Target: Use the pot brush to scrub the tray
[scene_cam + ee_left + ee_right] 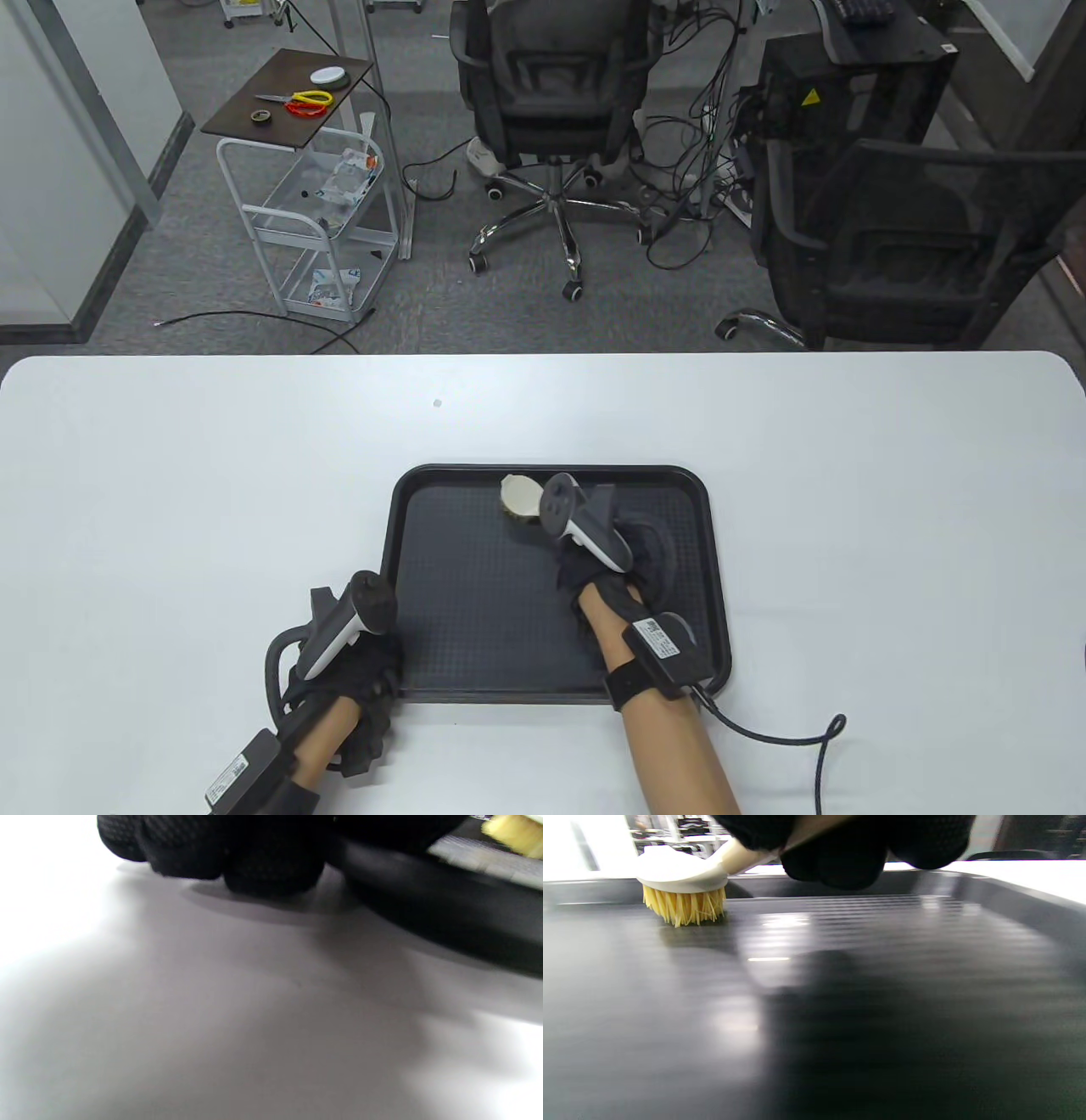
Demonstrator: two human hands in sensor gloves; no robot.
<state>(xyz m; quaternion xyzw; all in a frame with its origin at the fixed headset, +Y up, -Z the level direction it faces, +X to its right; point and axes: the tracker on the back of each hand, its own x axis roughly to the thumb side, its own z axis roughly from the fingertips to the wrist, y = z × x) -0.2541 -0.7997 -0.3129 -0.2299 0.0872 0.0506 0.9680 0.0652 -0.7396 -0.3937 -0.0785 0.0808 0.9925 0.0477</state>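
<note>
A black rectangular tray (475,594) lies on the white table near the front. My right hand (607,569) is over the tray and grips the cream handle of a pot brush (519,497). The brush's yellow bristles (683,906) press on the tray floor (840,984) near its far rim. My left hand (365,671) rests at the tray's front left corner, with curled fingers (237,853) on the table beside the tray's rim (445,895). Whether it grips the rim is hidden.
The white table (170,475) stretches wide on both sides of the tray. A black cable (780,734) runs from my right wrist across the table. Office chairs and a cart stand on the floor beyond the far edge.
</note>
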